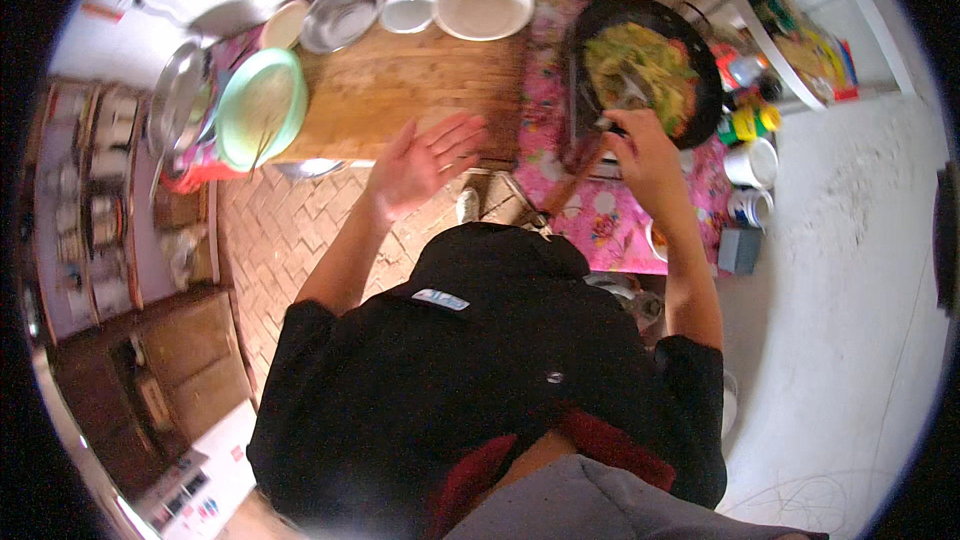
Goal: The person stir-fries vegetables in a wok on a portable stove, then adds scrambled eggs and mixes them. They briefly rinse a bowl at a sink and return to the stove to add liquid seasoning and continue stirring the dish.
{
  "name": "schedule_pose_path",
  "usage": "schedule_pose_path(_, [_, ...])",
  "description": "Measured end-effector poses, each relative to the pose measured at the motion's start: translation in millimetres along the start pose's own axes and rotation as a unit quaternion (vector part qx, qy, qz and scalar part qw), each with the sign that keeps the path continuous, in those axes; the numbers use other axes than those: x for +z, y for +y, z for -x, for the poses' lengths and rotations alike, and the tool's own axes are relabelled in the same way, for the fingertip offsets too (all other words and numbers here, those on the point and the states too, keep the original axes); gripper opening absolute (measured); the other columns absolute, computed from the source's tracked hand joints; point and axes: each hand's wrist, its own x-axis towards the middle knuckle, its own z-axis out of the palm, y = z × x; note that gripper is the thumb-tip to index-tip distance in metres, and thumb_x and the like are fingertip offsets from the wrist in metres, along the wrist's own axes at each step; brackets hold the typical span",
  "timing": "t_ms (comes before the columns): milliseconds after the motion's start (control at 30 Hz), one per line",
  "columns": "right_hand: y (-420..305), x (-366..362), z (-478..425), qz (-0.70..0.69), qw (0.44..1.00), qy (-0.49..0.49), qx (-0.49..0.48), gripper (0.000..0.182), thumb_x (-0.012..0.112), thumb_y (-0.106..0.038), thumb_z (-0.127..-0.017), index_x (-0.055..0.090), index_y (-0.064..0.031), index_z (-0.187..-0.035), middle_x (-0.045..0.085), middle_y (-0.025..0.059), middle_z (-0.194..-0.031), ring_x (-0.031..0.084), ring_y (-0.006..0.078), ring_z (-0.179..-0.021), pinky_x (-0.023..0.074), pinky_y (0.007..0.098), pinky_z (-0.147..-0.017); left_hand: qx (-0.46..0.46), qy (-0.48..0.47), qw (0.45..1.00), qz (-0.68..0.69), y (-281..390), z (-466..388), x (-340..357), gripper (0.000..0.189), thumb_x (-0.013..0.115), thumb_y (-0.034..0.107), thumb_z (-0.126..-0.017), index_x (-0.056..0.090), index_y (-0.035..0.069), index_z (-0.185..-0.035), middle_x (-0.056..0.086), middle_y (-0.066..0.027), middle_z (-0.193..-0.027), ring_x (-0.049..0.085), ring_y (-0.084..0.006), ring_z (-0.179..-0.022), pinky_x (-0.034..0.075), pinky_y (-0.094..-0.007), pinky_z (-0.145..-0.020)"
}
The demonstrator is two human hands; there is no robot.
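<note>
Over the near rim of a black wok, my right hand grips the handle of a metal spatula. The spatula's head rests in sliced green and yellow vegetables, with some orange-red pieces at their right side. A wooden handle slants from the wok's near side towards me, left of my right hand. My left hand is raised with its palm showing and its fingers spread, holding nothing. It appears in front of the near edge of a wooden board.
A mint-green basin stands left of the board. Along the back are a steel bowl, a small white bowl and a large white basin. Bottles and white tubs line the right side of the pink floral tablecloth.
</note>
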Motion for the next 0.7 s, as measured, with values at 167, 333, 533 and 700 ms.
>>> schedule_pose_path(167, [-26,2,-6,-0.026,0.993,-0.057,0.101,0.028,0.060,-0.016,-0.085,0.056,-0.0074,-0.112,0.053,0.0134,-0.094,0.059,0.0272,-0.075,0.0473,0.0357,-0.071,0.025,-0.055,0.998,0.014,15,6,44,0.074,0.021,0.057,-0.095,0.025,-0.001,-0.142,0.026,-0.0162,-0.149,0.028,-0.0294,-0.136,0.021,-0.0427,-0.112])
schedule_pose_path(333, [-29,20,-6,0.052,0.991,-0.063,0.107,0.039,0.065,-0.028,-0.083,0.057,-0.0078,-0.116,0.052,0.0146,-0.103,0.058,0.0250,-0.082,0.0469,0.0343,-0.074,0.063,-0.027,0.994,-0.085,30,-1,41,0.069,0.029,0.055,-0.094,0.033,0.002,-0.139,0.037,-0.0160,-0.142,0.037,-0.0298,-0.130,0.029,-0.0440,-0.107])
schedule_pose_path(533, [-29,58,-21,0.210,0.962,-0.114,0.130,0.051,0.070,-0.040,-0.074,0.053,-0.0049,-0.106,0.047,0.0212,-0.110,0.056,0.0399,-0.091,0.0477,0.0461,-0.078,-0.137,0.135,0.929,-0.317,-21,-39,-27,0.043,0.054,0.030,-0.092,0.047,0.007,-0.127,0.054,-0.0086,-0.123,0.054,-0.0221,-0.108,0.043,-0.0371,-0.092])
schedule_pose_path(700, [-28,38,-22,0.226,0.929,-0.217,0.199,0.048,0.071,-0.027,-0.073,0.045,-0.0030,-0.105,0.046,0.0271,-0.107,0.059,0.0447,-0.084,0.0499,0.0491,-0.071,-0.341,0.014,0.903,-0.261,-76,-83,-14,0.042,0.059,0.025,-0.090,0.046,0.008,-0.125,0.057,-0.0059,-0.111,0.056,-0.0195,-0.102,0.046,-0.0349,-0.087])
